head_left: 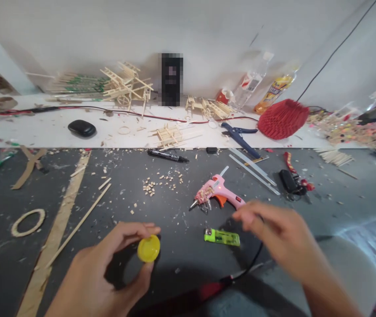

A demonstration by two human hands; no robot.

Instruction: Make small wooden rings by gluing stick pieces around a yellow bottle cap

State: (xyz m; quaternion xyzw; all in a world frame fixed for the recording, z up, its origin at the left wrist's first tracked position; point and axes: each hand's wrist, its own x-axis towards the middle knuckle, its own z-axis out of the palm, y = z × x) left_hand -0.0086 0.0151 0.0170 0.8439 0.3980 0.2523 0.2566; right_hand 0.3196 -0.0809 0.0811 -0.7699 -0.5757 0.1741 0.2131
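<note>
My left hand (108, 268) pinches a round yellow plastic cap (148, 248) between the thumb and fingers above the grey table. On the right, my right hand (273, 233) is blurred; its thumb and fingertips are drawn together beside the end of the glue gun's handle. Whether anything is between them is not clear. The pink glue gun (219, 191) lies on its side, nozzle to the left, with a clear glue stick at its back. Just below it lies a green lighter (221, 237), between my two hands.
Small wood bits (154, 185), a black marker (168, 156), clear glue sticks (257, 169) and keys (292, 182) lie about. Left are a wooden ring (28, 223) and thin stick (82, 224). Behind stand stick models (128, 90), blue cutters (240, 138) and a red woven piece (283, 119).
</note>
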